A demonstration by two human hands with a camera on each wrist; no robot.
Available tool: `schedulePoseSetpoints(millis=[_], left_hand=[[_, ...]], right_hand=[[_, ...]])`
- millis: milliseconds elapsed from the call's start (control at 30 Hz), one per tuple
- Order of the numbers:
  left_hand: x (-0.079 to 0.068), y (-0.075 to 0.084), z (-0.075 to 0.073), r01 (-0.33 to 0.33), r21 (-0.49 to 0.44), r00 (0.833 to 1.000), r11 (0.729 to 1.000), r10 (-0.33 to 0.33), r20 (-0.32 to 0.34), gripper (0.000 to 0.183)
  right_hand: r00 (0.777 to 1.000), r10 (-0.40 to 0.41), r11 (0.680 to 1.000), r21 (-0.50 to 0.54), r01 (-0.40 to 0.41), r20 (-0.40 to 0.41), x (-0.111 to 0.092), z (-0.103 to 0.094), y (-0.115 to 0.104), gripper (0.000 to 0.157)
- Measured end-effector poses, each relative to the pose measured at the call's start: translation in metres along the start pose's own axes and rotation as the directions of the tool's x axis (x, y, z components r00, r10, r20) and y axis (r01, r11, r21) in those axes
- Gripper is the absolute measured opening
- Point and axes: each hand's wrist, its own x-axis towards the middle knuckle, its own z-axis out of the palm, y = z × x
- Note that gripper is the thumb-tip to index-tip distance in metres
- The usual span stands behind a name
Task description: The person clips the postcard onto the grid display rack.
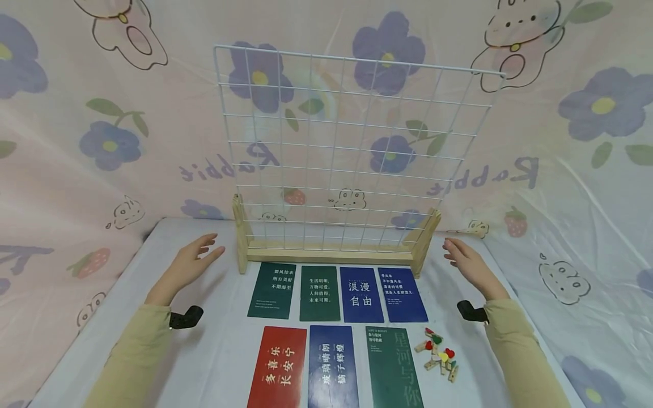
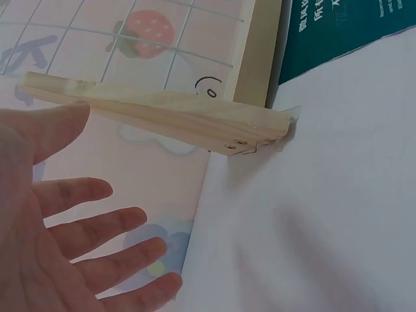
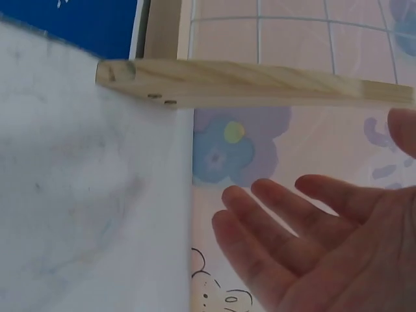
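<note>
A white wire grid point(image 1: 334, 147) stands upright in a wooden base point(image 1: 329, 255) at the back of the table. My left hand point(image 1: 190, 262) hovers just left of the base, fingers spread and holding nothing; in the left wrist view its thumb is near the wooden side foot point(image 2: 162, 110). To the right of the base is my right hand point(image 1: 471, 266), also holding nothing, its fingers relaxed beside the other side foot point(image 3: 247, 84). Green cards point(image 1: 319, 293), blue cards point(image 1: 361, 294) and a red card point(image 1: 278, 365) lie flat in two rows before the base.
Several small wooden clips point(image 1: 440, 356) with red, green and yellow decorations lie in a pile right of the front row. A white cloth covers the table point(image 1: 214, 362). Behind it hangs a printed curtain point(image 1: 168, 113) with flowers and rabbits.
</note>
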Motion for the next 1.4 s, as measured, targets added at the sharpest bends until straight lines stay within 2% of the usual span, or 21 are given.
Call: schedulePoseSetpoints(millis=[100,267,433,700,867,1100,1400], left_hand=[[-0.006,0.000,0.001,0.028,-0.032,1.000,0.999,-0.028,0.008,0.067],[-0.012,-0.001,0.005,0.059,-0.082,0.998,0.995,-0.057,0.027,0.066],[-0.016,-0.002,0.008,0.060,-0.146,0.998,0.987,-0.055,0.043,0.064],[-0.020,-0.001,0.012,0.047,-0.255,0.997,0.966,-0.031,0.068,0.061],[-0.020,-0.001,0.015,0.070,-0.296,0.995,0.953,-0.046,0.088,0.062],[-0.021,0.003,0.017,0.111,-0.340,0.987,0.934,-0.063,0.151,0.061],[-0.018,0.010,0.027,0.171,-0.478,0.965,0.861,-0.049,0.258,0.060]], right_hand=[[1.000,0.014,0.995,0.101,-0.016,0.016,-0.005,0.001,0.001,0.072],[0.997,0.056,0.983,0.173,-0.064,0.050,-0.013,0.004,0.006,0.071],[0.995,0.081,0.978,0.188,-0.091,0.059,-0.019,0.008,0.009,0.071],[0.995,0.072,0.971,0.222,-0.085,0.065,-0.027,0.011,0.013,0.071],[0.996,0.061,0.973,0.219,-0.075,0.070,-0.028,0.013,0.017,0.072],[0.996,0.052,0.971,0.229,-0.068,0.074,-0.032,0.019,0.018,0.070],[0.994,0.054,0.953,0.293,-0.081,0.098,-0.041,0.025,0.016,0.074]])
